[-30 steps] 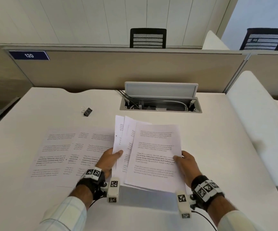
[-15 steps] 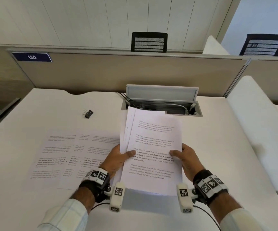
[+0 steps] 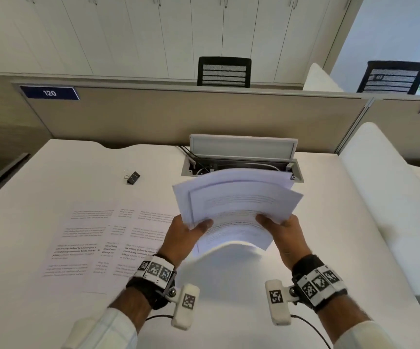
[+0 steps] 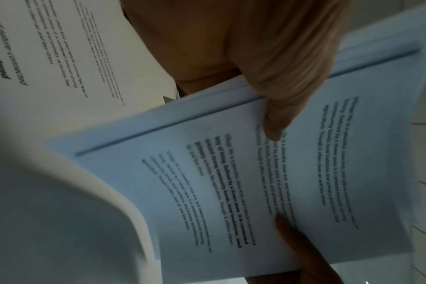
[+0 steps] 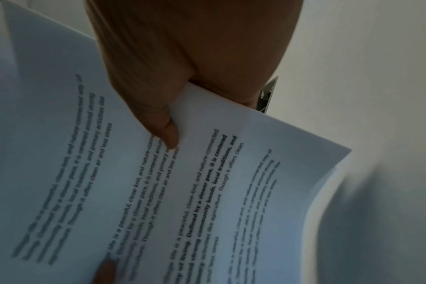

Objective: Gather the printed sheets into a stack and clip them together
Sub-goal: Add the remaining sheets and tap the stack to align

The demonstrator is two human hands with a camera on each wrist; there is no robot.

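I hold a loose bundle of printed sheets off the desk, its far end raised toward the cable box and its near edge curling down. My left hand grips the bundle's left edge, thumb on top. My right hand grips the right edge the same way. The left wrist view shows the bundle under my left thumb; the right wrist view shows the sheets pinched under my right thumb. More printed sheets lie flat on the desk at the left. A black binder clip sits beyond them.
An open cable box with a raised lid is set into the white desk just behind the bundle. A beige partition closes the far edge. A white divider runs along the right side.
Both hands have lifted the bundle off the desk and swung its top away from me toward the cable box; the fanned sheets have drawn closer together. The flat sheets and clip have not moved.
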